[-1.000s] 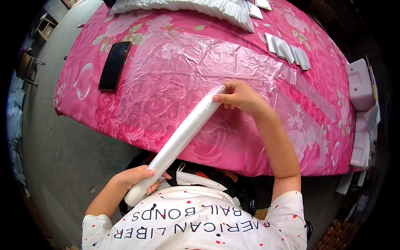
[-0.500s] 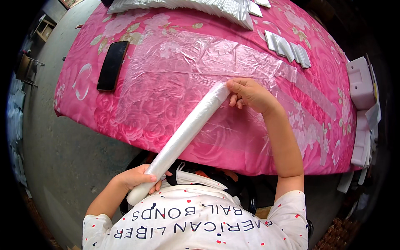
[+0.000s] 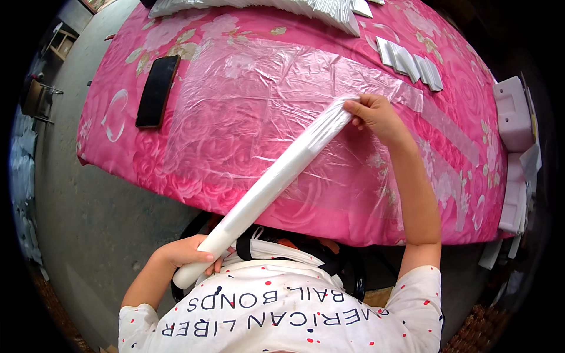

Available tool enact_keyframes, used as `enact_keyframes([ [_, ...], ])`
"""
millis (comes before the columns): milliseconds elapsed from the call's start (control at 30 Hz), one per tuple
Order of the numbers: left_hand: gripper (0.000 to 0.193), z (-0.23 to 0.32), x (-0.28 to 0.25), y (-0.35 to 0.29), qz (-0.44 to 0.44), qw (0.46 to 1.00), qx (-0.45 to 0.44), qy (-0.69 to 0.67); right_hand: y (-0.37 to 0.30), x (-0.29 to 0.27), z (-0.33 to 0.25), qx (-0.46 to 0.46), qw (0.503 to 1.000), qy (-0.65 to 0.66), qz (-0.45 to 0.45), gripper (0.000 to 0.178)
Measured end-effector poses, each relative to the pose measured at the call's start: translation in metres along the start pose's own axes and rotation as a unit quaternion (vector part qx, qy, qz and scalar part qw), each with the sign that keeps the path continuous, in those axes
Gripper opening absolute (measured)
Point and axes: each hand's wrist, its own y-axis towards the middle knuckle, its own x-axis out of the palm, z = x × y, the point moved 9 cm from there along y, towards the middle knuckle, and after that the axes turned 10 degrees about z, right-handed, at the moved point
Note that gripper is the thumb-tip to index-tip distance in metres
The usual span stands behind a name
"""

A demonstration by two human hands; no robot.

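A long, slim roll of white plastic film [image 3: 259,188] lies slantwise across the front edge of the table. Around its lower end, close to my body, my left hand [image 3: 191,254] is closed. My right hand [image 3: 379,117] pinches the roll's far end between thumb and fingers, where the film looks drawn out and creased. Beneath the roll, a thin clear plastic sheet [image 3: 235,112] is spread over the table, wrinkled and shiny.
A pink floral cloth [image 3: 188,182] covers the table. On its left lies a black phone [image 3: 158,91]. Folded white packets [image 3: 409,63] sit at the right, with a long row of white packets [image 3: 318,13] at the back. Pale plastic containers [image 3: 513,120] stand beyond the right edge.
My right hand has moved up and right with the roll's far end, and the film there has become longer and creased. My left hand keeps its hold, shifting slightly.
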Motion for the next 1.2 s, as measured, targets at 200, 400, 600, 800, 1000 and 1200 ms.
enact_keyframes([
  [200,0.052,-0.05,-0.047,-0.036,-0.034,0.997,-0.066,0.023,0.023,-0.131,0.028,-0.032,0.985,-0.045,0.163,0.019],
  [400,0.042,0.0,-0.045,-0.045,0.012,0.929,-0.036,0.369,0.031,-0.157,0.034,-0.064,0.984,0.013,0.164,0.019],
  [600,0.042,0.177,0.065,-0.001,0.149,0.611,0.295,0.719,0.038,-0.085,-0.002,-0.093,0.992,0.026,0.075,0.018],
  [800,0.044,0.228,0.133,0.045,0.224,0.408,0.518,0.718,0.058,-0.051,-0.011,-0.087,0.996,-0.009,0.013,0.017],
  [1000,0.053,0.174,0.151,0.043,0.018,0.369,0.65,0.664,0.066,-0.045,-0.011,-0.078,0.995,-0.054,-0.025,0.019],
  [1200,0.085,0.135,0.132,0.073,0.006,0.358,0.5,0.788,0.074,-0.047,-0.007,-0.022,0.996,-0.069,-0.054,0.028],
])
